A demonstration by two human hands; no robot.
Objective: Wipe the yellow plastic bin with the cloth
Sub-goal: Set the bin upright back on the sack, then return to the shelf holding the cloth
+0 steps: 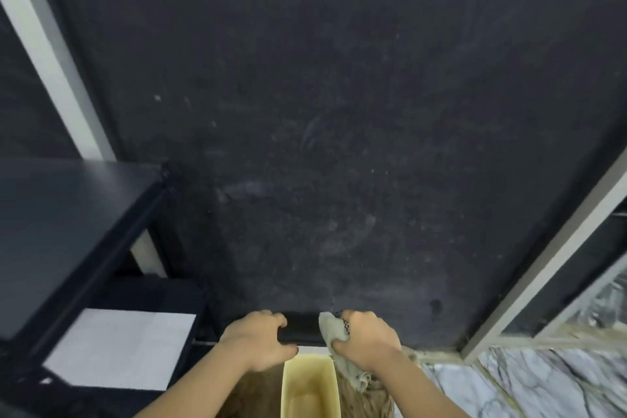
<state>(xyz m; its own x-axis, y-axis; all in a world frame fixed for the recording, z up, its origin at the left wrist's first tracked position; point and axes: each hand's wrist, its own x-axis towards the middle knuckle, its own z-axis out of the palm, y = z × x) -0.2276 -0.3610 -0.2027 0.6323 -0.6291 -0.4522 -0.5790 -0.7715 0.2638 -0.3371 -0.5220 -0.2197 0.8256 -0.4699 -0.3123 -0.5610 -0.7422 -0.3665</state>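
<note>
The yellow plastic bin (310, 387) stands open-topped at the bottom centre, cut off by the frame's lower edge. Just beyond its far rim lies a flat black piece (302, 327), possibly a lid. My left hand (261, 339) grips the left end of that black piece. My right hand (368, 339) is closed around a pale greenish cloth (334, 331) at the piece's right end. The cloth's loose end hangs down beside the bin's right wall.
A dark, dusty panel (339, 129) fills most of the view ahead. A black shelf unit (68, 224) stands at the left with a white sheet (118, 346) on its lower level. A grey frame (549, 258) and marbled floor (543, 380) lie at the right.
</note>
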